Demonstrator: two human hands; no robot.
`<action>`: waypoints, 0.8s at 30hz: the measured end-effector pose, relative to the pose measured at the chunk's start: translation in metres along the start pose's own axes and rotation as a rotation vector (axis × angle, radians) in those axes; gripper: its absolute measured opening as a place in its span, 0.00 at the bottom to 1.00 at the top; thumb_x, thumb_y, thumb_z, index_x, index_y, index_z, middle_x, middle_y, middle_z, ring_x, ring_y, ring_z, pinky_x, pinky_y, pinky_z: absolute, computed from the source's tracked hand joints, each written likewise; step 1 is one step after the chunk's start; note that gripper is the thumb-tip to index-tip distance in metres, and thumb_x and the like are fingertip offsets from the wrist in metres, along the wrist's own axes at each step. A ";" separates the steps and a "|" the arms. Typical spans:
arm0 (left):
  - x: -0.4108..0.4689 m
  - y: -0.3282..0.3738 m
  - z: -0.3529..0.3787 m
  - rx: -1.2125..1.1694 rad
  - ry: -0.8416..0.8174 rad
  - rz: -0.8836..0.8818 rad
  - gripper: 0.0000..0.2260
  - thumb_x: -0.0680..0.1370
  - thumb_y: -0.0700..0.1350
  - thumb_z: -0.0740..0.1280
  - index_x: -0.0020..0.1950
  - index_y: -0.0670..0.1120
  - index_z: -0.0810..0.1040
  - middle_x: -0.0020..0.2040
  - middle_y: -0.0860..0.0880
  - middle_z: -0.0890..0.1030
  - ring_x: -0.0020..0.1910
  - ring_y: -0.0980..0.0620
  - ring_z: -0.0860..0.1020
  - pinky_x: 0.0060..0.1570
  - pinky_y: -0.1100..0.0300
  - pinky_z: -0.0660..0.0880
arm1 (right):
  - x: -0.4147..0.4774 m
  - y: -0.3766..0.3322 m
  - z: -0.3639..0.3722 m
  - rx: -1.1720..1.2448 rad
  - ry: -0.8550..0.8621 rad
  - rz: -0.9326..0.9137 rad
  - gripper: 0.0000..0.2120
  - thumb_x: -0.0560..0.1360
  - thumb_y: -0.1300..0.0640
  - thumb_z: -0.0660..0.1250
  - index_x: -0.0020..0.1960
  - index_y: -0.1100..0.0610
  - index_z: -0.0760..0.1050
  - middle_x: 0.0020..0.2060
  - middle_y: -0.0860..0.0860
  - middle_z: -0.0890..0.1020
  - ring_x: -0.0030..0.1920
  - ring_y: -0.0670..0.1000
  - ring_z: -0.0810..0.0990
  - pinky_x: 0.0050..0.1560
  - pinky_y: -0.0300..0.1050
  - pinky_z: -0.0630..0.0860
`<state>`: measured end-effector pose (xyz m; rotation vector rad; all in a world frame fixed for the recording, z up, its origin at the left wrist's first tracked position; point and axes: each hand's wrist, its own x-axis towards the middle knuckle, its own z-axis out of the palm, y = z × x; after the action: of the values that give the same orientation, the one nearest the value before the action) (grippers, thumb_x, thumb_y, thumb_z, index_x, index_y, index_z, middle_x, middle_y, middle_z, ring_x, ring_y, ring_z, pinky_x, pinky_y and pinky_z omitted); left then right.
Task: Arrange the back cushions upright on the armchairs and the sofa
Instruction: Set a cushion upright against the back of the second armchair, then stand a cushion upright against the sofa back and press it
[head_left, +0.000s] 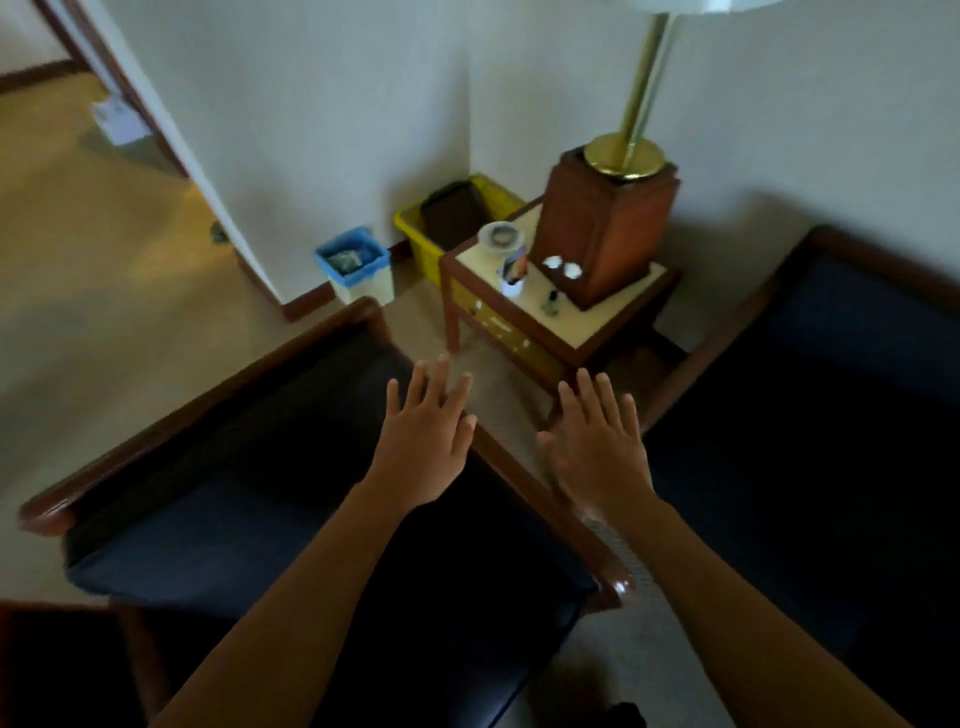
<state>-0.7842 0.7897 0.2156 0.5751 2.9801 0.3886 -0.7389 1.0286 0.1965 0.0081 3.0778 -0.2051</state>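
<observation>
Hands stretch forward side by side, palms down, and neither holds anything. The left hand (423, 447) has its fingers straight and fanned apart; it hangs over the near rear corner of the wooden-framed armchair (156, 431), where the side rail meets the upholstery, and whether it touches either one cannot be told. The right hand (597, 452) is just beside it, fingers straight and slightly spread, over the strip of beige carpet (509, 410) between the two seats. A dark blue cushion (260, 519) fills the armchair's frame and looks to lie flat, though the view is too dim and blurred to tell a back cushion from a seat cushion. To the right stands a second seat (831, 415) with the same dark wood rail and dark blue upholstery, cut off by the edge of the view, so whether it is an armchair or the sofa cannot be told. Between the two, against the white wall, is a small side table (613, 325) with a pale top. On it stands a lamp with a square wooden base (602, 234) and a brass stem (644, 88), and in front of the base are a whitish ring-shaped object (501, 236), a small cup (511, 283) and a few small items too blurred to name. Behind the table, in the corner, sits a yellow basket (410, 228), and just left of it a waste bin (363, 280) with a blue liner.
</observation>
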 end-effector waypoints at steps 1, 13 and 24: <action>0.012 0.028 0.002 -0.004 -0.001 0.052 0.27 0.87 0.55 0.58 0.86 0.50 0.60 0.88 0.42 0.53 0.86 0.38 0.50 0.81 0.33 0.51 | -0.010 0.027 -0.010 0.014 0.015 0.044 0.35 0.84 0.35 0.45 0.84 0.53 0.46 0.84 0.55 0.44 0.83 0.57 0.38 0.80 0.61 0.40; 0.122 0.375 0.060 -0.034 -0.001 0.448 0.26 0.88 0.54 0.59 0.85 0.49 0.63 0.87 0.43 0.56 0.86 0.40 0.52 0.81 0.36 0.52 | -0.158 0.354 -0.077 0.036 0.127 0.487 0.34 0.84 0.36 0.46 0.84 0.52 0.47 0.84 0.54 0.44 0.83 0.56 0.38 0.81 0.61 0.41; 0.217 0.588 0.147 -0.050 -0.130 0.650 0.24 0.87 0.53 0.61 0.82 0.48 0.68 0.84 0.43 0.63 0.83 0.41 0.60 0.78 0.40 0.61 | -0.221 0.560 -0.068 0.104 0.119 0.793 0.32 0.84 0.38 0.51 0.83 0.53 0.54 0.84 0.55 0.52 0.83 0.57 0.44 0.82 0.60 0.46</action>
<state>-0.7574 1.4325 0.2210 1.4938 2.5783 0.4367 -0.5169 1.5919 0.2021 1.2373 2.8832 -0.3164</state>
